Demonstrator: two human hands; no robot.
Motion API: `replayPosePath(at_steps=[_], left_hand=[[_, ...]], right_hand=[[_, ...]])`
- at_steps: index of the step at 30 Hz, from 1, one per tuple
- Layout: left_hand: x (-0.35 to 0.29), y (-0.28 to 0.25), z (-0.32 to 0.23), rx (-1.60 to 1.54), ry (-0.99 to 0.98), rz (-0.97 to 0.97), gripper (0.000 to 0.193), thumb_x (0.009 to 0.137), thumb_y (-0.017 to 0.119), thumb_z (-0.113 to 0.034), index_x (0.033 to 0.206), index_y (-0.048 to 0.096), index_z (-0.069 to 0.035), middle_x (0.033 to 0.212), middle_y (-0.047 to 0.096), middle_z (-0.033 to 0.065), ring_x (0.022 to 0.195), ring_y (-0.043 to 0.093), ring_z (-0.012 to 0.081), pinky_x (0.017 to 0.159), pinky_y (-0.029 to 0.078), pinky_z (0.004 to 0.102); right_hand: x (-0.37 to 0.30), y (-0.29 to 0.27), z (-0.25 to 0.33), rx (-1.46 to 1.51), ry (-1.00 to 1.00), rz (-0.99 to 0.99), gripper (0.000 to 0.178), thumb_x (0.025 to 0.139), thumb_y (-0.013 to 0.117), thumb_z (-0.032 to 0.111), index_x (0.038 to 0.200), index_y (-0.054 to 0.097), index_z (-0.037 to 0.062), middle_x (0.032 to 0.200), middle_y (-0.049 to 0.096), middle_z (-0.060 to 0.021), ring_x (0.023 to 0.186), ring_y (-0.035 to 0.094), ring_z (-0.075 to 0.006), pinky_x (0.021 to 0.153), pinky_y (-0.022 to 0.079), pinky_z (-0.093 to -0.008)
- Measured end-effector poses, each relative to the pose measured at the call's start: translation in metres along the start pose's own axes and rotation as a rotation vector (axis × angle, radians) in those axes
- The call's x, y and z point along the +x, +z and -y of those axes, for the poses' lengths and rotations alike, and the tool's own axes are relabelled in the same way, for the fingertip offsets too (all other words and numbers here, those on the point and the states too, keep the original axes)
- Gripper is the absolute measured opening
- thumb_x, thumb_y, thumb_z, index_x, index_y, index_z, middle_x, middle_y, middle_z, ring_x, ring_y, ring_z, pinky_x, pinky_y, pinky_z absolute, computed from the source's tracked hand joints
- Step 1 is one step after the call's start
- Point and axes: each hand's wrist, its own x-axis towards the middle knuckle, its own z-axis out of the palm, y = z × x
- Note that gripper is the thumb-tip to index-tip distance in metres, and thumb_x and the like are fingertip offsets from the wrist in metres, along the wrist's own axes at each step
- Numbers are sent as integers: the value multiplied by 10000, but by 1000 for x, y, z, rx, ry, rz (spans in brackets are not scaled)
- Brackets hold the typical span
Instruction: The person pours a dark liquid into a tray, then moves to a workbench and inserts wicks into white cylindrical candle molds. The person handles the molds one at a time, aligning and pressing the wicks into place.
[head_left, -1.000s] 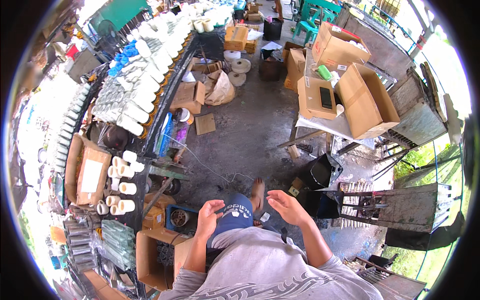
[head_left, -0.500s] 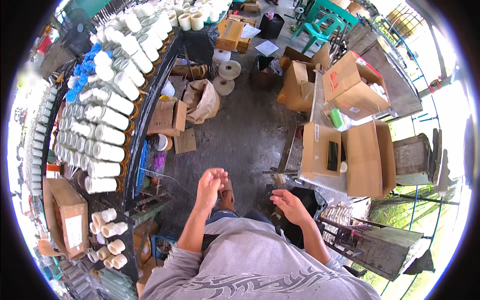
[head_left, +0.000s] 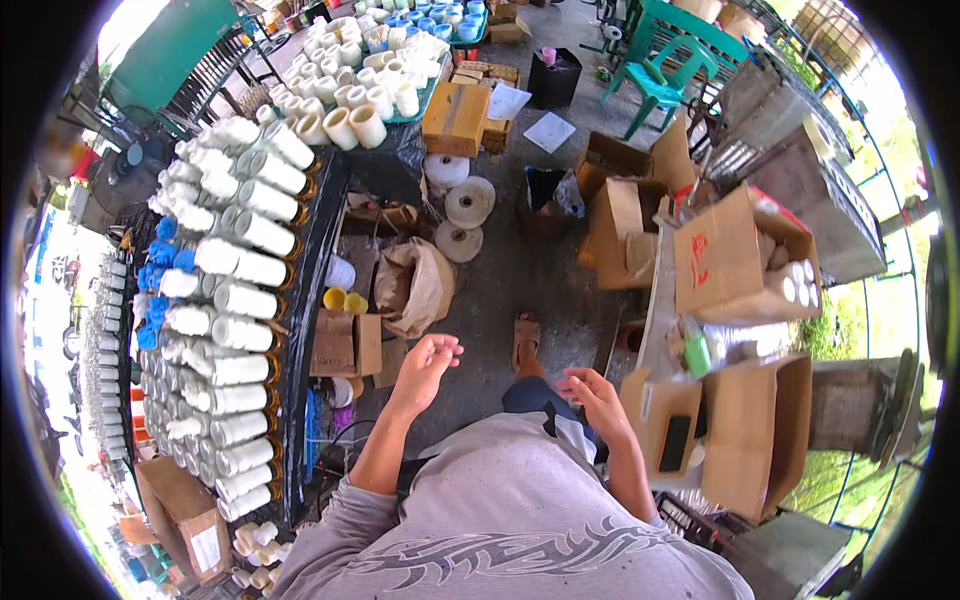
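Observation:
My left hand (head_left: 428, 370) hangs in the air in front of my body, fingers loosely bent and slightly apart, with nothing in it. My right hand (head_left: 594, 398) is also raised and empty, its fingers pointing inward. Neither hand touches anything. Closest to the left hand are a brown paper sack (head_left: 412, 285) and a small cardboard box (head_left: 345, 343) on the floor. The right hand is nearest to an open cardboard box (head_left: 655, 400) on the side bench, where a dark phone-like slab (head_left: 675, 443) lies.
A long rack on the left bears rows of white cylinders (head_left: 240, 365) and bunched blue pieces (head_left: 155, 280). Ahead stand a table with cream cups (head_left: 368, 125), large thread cones (head_left: 470, 203), a black bin (head_left: 548, 195) and a green chair (head_left: 660, 85). Another box (head_left: 715, 255) holds white cylinders.
I have stepped forward along the aisle, so the rack, boxes and bench have shifted toward me. More of the cup table shows. Both hands stay raised and empty.

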Motion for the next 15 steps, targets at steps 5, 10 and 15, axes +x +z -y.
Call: replayPosePath(at_steps=[5,10,15], left_hand=[[89,16,-46,-24,-87,-89,216,1099,555,-122,1269,626,-9,1209,686,90,1098,660,160,962,531,327],[173,27,-102,-93,27,-92,231,1091,559,-118,1280,629,-6,1214,700,96,1088,658,165,986,519,332],[249,3,-143,-180,47,-176,241,1087,555,-95,1293,621,10,1214,699,107,1099,654,176,1002,521,333]], right_hand=[[143,-42,104,-82,-111,114,372,1117,583,234,1362,602,-45,1182,734,-135,1071,683,-185,987,538,-340],[270,-68,232,-288,-214,185,364,1098,628,220,1350,617,-41,1174,746,-118,1101,691,-171,983,536,-315],[386,-56,315,-160,-292,223,353,1101,620,203,1347,615,-50,1163,727,-98,1090,676,-158,978,538,-307]])
